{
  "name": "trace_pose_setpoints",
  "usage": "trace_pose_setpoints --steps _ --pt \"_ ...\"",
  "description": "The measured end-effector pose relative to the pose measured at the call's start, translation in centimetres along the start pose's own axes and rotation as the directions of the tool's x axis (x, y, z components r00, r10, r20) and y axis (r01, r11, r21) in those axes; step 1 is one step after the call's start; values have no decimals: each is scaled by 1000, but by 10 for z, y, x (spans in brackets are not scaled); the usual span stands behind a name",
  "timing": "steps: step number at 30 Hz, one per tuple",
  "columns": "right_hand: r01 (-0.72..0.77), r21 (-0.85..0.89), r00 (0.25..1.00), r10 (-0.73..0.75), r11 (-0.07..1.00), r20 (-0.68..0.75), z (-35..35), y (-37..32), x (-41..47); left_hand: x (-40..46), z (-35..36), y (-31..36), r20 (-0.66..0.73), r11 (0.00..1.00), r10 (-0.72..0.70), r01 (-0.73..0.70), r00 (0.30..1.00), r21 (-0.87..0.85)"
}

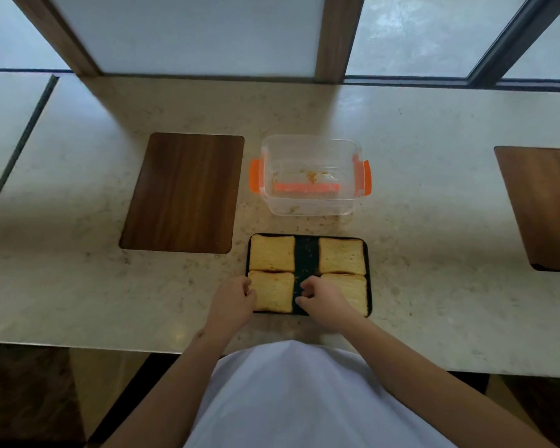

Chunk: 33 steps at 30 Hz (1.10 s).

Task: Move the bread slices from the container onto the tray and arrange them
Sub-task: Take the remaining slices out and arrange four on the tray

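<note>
Several toasted bread slices lie flat on a black tray [306, 253] near the counter's front edge, in two columns with a dark gap between. The near-left slice [274, 291] sits between my hands. My left hand [232, 300] rests at that slice's left edge, fingers curled, touching it. My right hand [322, 297] has curled fingers at the slice's right edge over the gap, and it covers part of the near-right slice [356, 291]. Behind the tray stands a clear plastic container [309, 174] with orange clips; only crumbs show inside.
A dark wooden board [183, 192] lies left of the container. Another wooden board [543, 205] lies at the far right. The pale stone counter [434, 221] runs up to a window wall behind. Its front edge is close to my body.
</note>
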State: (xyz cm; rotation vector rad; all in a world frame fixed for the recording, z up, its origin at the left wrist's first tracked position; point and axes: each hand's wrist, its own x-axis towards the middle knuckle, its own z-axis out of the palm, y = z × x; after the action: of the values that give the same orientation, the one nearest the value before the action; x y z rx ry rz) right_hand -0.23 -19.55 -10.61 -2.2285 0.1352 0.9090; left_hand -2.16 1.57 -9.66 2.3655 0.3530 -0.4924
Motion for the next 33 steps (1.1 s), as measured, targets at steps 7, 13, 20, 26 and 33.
trace_pose_setpoints --steps 7,13,20,26,33 --pt "-89 110 995 83 990 55 11 -10 7 -3 -4 -6 33 999 -35 36 999 -34" --pt "-110 125 993 103 986 65 13 -11 7 -4 -2 -2 52 990 -72 78 996 -116" --pt "-125 92 991 120 988 54 8 -7 6 -3 2 6 99 993 -42 53 994 -106" --pt "-141 75 989 138 987 48 0 3 3 1 10 13 122 996 -24 35 992 -85" --pt "-141 25 989 139 990 49 -5 2 8 10 8 10 112 988 -76 90 991 -128"
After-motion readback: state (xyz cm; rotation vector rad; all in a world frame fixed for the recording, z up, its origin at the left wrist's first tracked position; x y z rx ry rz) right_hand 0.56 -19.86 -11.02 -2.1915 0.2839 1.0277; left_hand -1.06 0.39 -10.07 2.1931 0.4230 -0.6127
